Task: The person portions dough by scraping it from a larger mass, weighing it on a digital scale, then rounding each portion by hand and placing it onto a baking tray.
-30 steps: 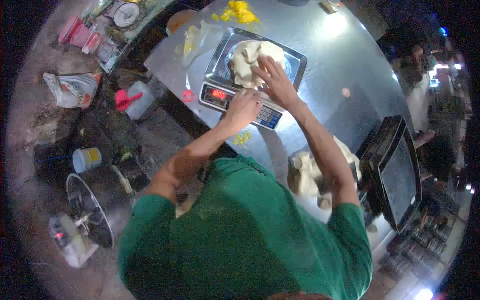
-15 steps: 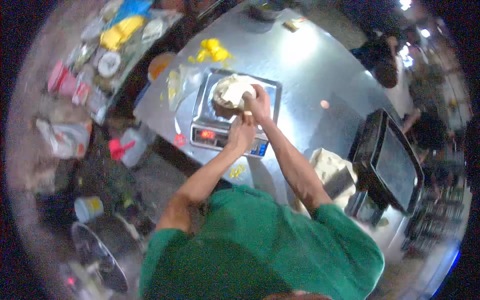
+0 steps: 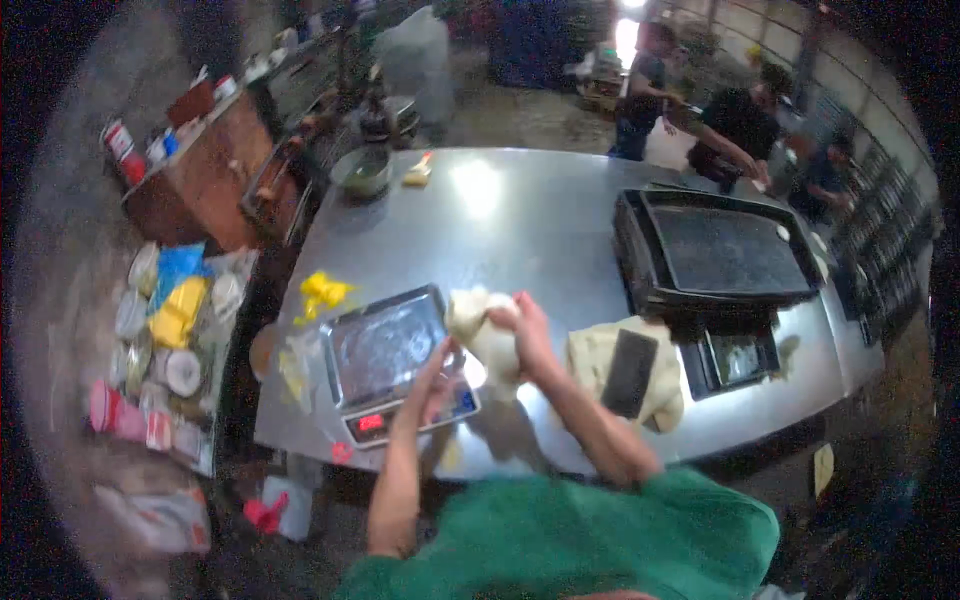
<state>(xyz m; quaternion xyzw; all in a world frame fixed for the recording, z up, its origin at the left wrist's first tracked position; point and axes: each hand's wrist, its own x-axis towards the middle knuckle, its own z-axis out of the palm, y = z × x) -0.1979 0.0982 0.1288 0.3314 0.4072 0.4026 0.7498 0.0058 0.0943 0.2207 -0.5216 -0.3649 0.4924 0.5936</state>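
Head view, centre frame: dough lump (image 3: pixel 480 330) now off the scale (image 3: pixel 385 345), gripped by right hand (image 3: pixel 530 340); left hand (image 3: pixel 432 380), fingers extended, beside it.

Dim, fisheye view: black corners ring the picture and lines bow towards its rim. A bright lamp (image 3: pixel 629 28) shines beyond the desk's (image 3: pixel 570 235) far edge; a white glare patch sits on the far steel. Arm shadows fall on the desk's near edge. The dough (image 3: pixel 488 338) at the desk's middle is pale and soft-edged. Left of the desk, clutter (image 3: pixel 165 330) smears with motion blur.
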